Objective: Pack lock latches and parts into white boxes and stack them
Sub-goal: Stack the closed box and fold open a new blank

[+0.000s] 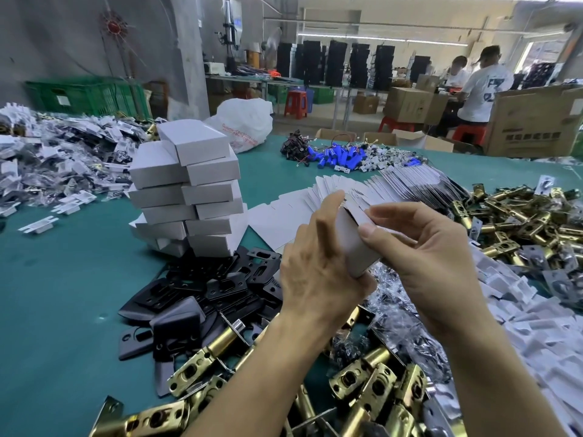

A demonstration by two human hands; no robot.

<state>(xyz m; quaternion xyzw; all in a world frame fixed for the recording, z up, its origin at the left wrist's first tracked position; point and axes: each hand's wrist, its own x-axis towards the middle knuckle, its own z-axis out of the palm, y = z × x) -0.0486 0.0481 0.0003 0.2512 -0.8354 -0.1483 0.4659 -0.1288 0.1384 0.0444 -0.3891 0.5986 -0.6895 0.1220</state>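
Over a teal table (63,294) heaped with brass latches (362,383) in a crowded workshop, both hands, left (318,272) and right (432,263), gripped one white box (353,244) beside a stack of boxes (189,190).

The green surface (63,279) carries a stack of white boxes (189,190) at about 10 o'clock. Black plates (208,288) lie at the centre, brass latches (362,383) at 6 o'clock and more brass latches (517,216) at 3, flat white cartons (362,190) at 12, and blue cylinders (340,157) beyond them.
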